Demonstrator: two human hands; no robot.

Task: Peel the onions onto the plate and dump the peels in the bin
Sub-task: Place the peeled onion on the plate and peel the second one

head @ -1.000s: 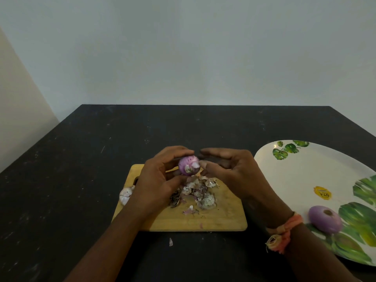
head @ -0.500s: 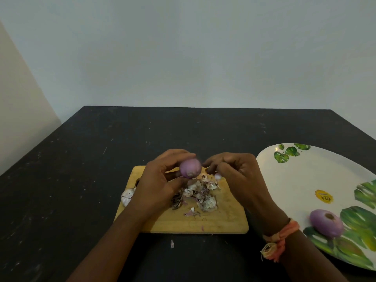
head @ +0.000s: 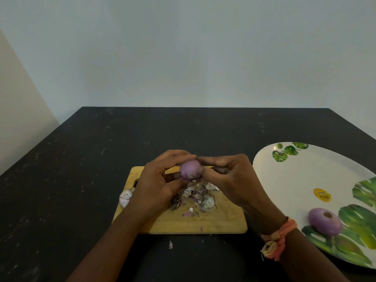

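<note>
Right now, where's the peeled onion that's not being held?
Head view, lower right: the peeled onion lies on the leaf-print plate near its front edge, right of the cutting board and beside the orange wristband.

table (head: 81, 180): black, dull, a bit rough, with tiny pale specks.
board (head: 223, 222): light wood, smooth, not shiny.
plate (head: 295, 180): hard, white, shiny, with printed leaves; looks like plastic.
sticker (head: 322, 194): yellow paper.
held onion (head: 190, 171): smooth skin with a soft shine.
plate onion (head: 323, 224): smooth, with a dry brown end.
peels (head: 203, 198): thin, dry, crinkly like paper.
wrist band (head: 278, 239): orange thread, fuzzy, frayed ends.
</note>
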